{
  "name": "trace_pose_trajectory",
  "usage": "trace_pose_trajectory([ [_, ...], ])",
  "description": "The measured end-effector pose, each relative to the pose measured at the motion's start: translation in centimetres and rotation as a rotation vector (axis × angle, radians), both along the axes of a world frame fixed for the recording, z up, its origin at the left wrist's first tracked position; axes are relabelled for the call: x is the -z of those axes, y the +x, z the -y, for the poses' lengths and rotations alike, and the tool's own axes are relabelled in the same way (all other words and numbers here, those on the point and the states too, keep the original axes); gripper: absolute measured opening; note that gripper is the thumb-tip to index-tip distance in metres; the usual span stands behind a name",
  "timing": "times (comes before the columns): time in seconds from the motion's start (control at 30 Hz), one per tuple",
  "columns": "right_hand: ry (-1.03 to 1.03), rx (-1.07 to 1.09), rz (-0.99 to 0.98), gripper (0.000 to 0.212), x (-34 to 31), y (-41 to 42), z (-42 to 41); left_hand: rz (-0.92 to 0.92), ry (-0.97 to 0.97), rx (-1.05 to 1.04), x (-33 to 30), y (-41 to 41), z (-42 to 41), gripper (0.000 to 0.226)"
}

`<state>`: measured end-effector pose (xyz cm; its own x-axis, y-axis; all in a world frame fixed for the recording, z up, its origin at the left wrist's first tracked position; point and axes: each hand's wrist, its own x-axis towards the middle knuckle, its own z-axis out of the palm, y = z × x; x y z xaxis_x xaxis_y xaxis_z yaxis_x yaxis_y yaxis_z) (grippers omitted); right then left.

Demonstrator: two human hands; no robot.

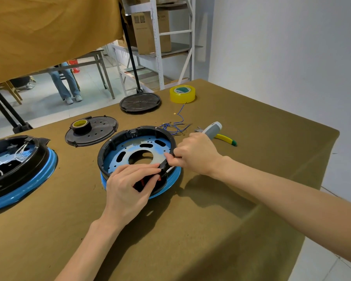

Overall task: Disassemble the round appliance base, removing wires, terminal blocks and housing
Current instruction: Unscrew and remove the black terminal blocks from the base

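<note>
The round appliance base [130,149] lies open side up on the table: a black ring housing over a blue outer rim, with a blue perforated plate inside. My left hand [130,187] rests on its near edge, fingers curled over the black rim and a red-and-black part on the side. My right hand [193,154] pinches the rim at the right and holds a thin metal shaft, seemingly a screwdriver, angled down toward the housing side. A bundle of removed blue wires [175,126] lies behind the base.
A second base [18,169] with white wires sits at the left. Two black round covers [95,130] [140,102] lie behind, one carrying a tape roll [80,125]. Yellow tape [182,94], a grey tool [212,128] and yellow-handled pliers [225,138] lie right of the wires. The table edge drops off at the right.
</note>
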<state>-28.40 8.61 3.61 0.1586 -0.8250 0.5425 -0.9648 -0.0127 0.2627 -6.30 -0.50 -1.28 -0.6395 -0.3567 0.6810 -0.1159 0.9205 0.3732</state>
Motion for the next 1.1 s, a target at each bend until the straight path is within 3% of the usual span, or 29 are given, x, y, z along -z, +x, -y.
trace_pose_trajectory([
  [0.1, -0.089, -0.021, 0.0, 0.057, 0.7, -0.2, -0.1, -0.013, 0.0, -0.001, 0.0, 0.0, -0.1, 0.025],
  [0.33, -0.156, 0.304, 0.043, 0.062, 3.2, 2.2, -2.2, -0.02, 0.009, -0.021, 0.0, -0.1, -0.2, 0.025],
  [0.53, -0.132, -0.043, 0.158, 0.054, 2.5, -0.4, 0.0, -0.02, 0.013, -0.028, -0.2, -0.2, -0.4, 0.026],
  [0.7, -0.217, -0.1, 0.151, 0.043, 3.8, -0.5, 0.7, -0.015, 0.007, -0.028, 0.0, -0.1, 0.0, 0.026],
  [0.8, -0.195, -0.039, 0.185, 0.042, 4.2, 0.1, -0.4, -0.018, 0.0, -0.03, 0.1, -0.1, 0.1, 0.024],
  [1.0, -0.1, 0.299, 0.155, 0.039, 4.1, 3.4, -2.6, -0.026, -0.018, -0.041, 0.2, -0.2, 0.2, 0.021],
  [1.1, -0.109, 0.293, 0.148, 0.041, 3.5, 3.6, -2.4, -0.033, 0.003, -0.043, 0.1, -0.2, 0.1, 0.021],
])
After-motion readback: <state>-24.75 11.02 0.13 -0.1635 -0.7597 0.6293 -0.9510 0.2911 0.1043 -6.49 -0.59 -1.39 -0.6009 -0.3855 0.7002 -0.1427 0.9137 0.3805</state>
